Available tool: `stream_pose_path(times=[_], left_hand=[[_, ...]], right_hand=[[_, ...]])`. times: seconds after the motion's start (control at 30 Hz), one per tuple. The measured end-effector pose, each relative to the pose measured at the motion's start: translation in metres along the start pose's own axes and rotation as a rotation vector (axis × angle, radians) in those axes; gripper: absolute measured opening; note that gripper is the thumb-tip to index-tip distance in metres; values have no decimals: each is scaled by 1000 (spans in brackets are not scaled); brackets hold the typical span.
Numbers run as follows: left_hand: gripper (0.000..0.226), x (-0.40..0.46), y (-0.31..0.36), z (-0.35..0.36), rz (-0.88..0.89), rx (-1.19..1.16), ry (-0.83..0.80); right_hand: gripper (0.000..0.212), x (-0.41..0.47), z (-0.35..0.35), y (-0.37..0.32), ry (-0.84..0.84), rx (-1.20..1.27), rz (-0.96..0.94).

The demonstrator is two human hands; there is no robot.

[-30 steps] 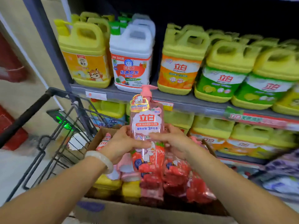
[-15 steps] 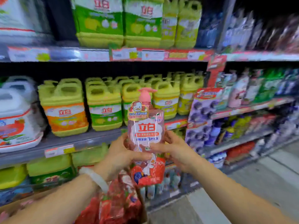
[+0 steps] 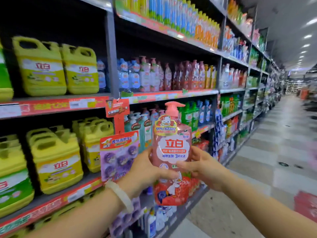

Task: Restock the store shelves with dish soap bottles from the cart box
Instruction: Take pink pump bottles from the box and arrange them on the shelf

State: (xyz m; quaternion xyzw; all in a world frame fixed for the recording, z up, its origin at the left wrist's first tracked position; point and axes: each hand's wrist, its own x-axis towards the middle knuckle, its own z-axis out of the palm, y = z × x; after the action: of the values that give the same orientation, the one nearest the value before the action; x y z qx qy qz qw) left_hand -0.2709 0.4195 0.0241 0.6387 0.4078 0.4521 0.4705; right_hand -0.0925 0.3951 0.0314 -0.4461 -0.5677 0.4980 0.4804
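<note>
- Left hand [image 3: 145, 170] and right hand [image 3: 204, 167] each grasp the pink bottle [image 3: 171, 152] upright.
- Their fingers cover its middle label.
- Far shelves [image 3: 229, 115] blur.

Aisle floor [image 3: 267, 152] open on the right, yellow jugs [image 3: 56, 160] packing left shelves, hanging purple packs [image 3: 120, 155] blocking the upright post [image 3: 112, 54]

Both forearms bare, no sleeves. Pale, smooth bangle [image 3: 121, 194] on left wrist, just below left hand [image 3: 145, 170].
</note>
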Motion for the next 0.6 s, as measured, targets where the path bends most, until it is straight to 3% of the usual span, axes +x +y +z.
stream_pose_path(times=[0.1,0.2,0.4,0.6], left_hand=[[62,52,12,30,50,9,-39],[78,112,18,52,91,33,-80],[59,258,40,81,217,38,-92],[79,409,77,81,297,73,-34]], right_hand=[[39,28,-45,-9,70,-18,-20],[35,64,-87,-18,125,-35,-56],[36,185,-170,-46,164,-65,-133],[23,317,-233,-99,116,-103,-244]])
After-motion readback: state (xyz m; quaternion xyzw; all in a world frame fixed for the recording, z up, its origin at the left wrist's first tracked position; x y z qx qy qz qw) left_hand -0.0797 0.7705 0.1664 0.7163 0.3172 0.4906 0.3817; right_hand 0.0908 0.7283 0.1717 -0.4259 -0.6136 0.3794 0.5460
